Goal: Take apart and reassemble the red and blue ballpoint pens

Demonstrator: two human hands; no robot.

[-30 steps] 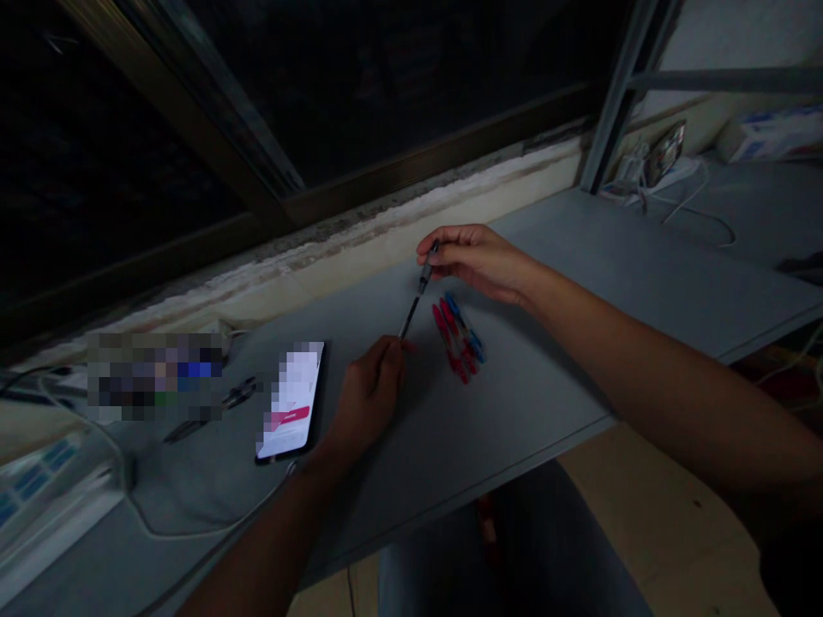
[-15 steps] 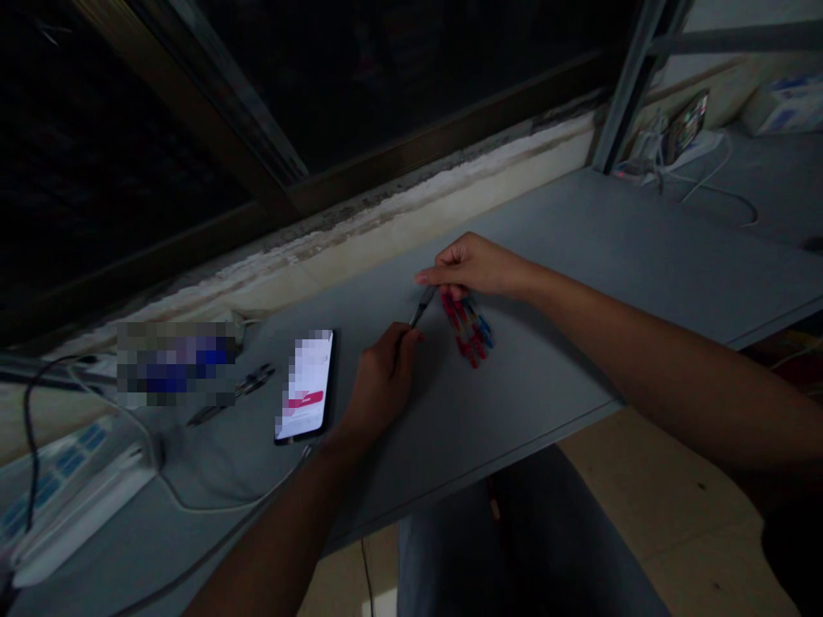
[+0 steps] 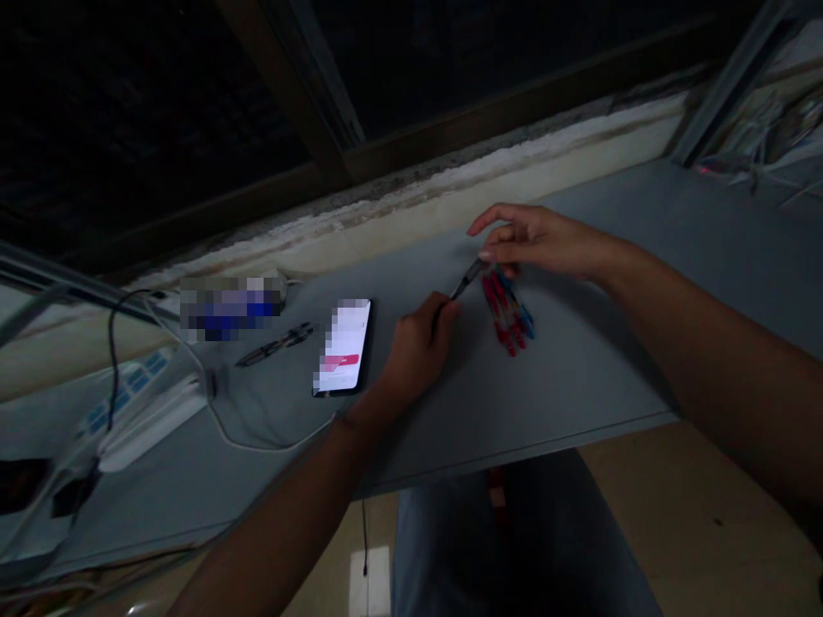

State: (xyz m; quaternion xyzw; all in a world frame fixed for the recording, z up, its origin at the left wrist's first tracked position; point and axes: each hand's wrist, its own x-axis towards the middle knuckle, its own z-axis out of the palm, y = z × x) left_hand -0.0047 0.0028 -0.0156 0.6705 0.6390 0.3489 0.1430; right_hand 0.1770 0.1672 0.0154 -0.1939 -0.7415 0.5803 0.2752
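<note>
A dark pen [image 3: 467,278] is held slanting above the desk by my left hand [image 3: 421,347], whose fingers wrap round its lower part. At the pen's upper end is my right hand [image 3: 540,240], with the thumb and a bent finger closed at the tip and the index finger lifted away. Just below that hand lies a bundle of red and blue pens [image 3: 507,317] on the grey desk. Left of my left hand rests a phone [image 3: 344,351] with a lit screen, partly pixelated. Dark pens [image 3: 276,345] lie together beyond the phone.
A pixelated packet [image 3: 231,307] stands near the wall. A white power strip [image 3: 154,424] and a white cable [image 3: 257,446] lie on the left of the desk [image 3: 437,454]. A dark window [image 3: 482,68] and a metal post [image 3: 726,94] border the back. Blurred cables [image 3: 759,146] sit far right.
The camera view has shifted, so everything on the desk appears further right and higher. My right index finger has lifted away from the pen's end. My left hand keeps its hold.
</note>
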